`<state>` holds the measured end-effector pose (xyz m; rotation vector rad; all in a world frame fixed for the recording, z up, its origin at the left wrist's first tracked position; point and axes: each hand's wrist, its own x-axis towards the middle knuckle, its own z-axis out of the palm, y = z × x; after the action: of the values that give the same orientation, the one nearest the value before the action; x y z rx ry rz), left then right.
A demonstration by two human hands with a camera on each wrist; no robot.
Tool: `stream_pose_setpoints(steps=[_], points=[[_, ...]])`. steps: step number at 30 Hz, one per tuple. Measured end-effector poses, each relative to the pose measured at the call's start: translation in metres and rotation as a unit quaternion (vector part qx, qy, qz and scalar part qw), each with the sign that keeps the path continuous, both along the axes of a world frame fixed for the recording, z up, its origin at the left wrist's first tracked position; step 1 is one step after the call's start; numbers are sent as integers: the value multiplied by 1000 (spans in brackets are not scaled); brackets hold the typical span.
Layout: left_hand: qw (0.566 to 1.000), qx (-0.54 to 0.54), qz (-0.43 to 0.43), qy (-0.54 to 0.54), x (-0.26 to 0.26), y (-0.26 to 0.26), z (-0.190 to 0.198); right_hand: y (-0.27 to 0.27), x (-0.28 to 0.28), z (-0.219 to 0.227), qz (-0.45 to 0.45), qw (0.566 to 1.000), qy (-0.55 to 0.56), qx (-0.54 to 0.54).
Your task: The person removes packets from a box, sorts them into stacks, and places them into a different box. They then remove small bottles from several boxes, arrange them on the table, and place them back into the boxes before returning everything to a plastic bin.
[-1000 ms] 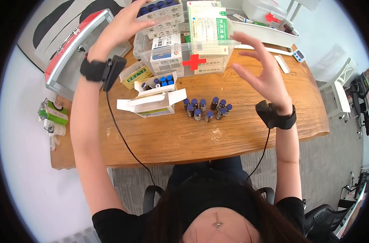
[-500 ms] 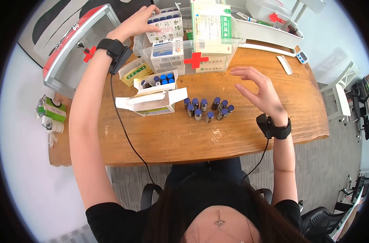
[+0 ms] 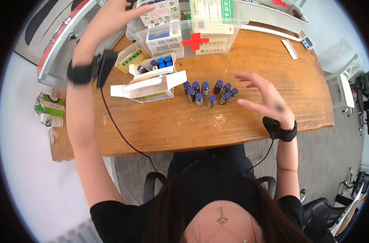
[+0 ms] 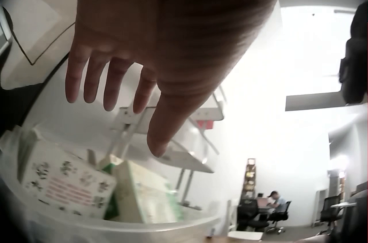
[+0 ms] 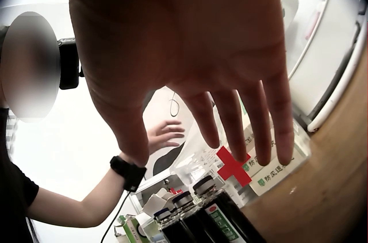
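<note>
Cut off at the top edge of the head view: fingertips of the left hand [image 3: 111, 18], tops of the boxes in the clear bin [image 3: 180, 38]. Print on those boxes too small to read. Labels on the vials [image 3: 208, 92] unreadable. Blurred patch at left in the right wrist view. Lower parts of vials [image 5: 195, 214] cropped at the bottom.

Black short sleeves; black wrist-strap cameras, thin black cables trailing.

Glossy wooden table [image 3: 180, 129], seemingly glass vials [image 3: 208, 92]
</note>
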<state>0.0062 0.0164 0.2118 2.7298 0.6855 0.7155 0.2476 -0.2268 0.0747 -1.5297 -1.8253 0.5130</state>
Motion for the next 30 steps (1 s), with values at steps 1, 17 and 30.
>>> stream_pose_setpoints(steps=[1, 17, 30], points=[[1000, 6, -9, -2, -5, -22, 1, -1, -2, -2, 7, 1000, -17, -14], [995, -21, 84, 54, -83, -75, -103, 18, -26, -21, 22, 995, -74, -57], [992, -33, 107, -51, -74, -71, -122, 22, -33, -16, -33, 995, -49, -81]])
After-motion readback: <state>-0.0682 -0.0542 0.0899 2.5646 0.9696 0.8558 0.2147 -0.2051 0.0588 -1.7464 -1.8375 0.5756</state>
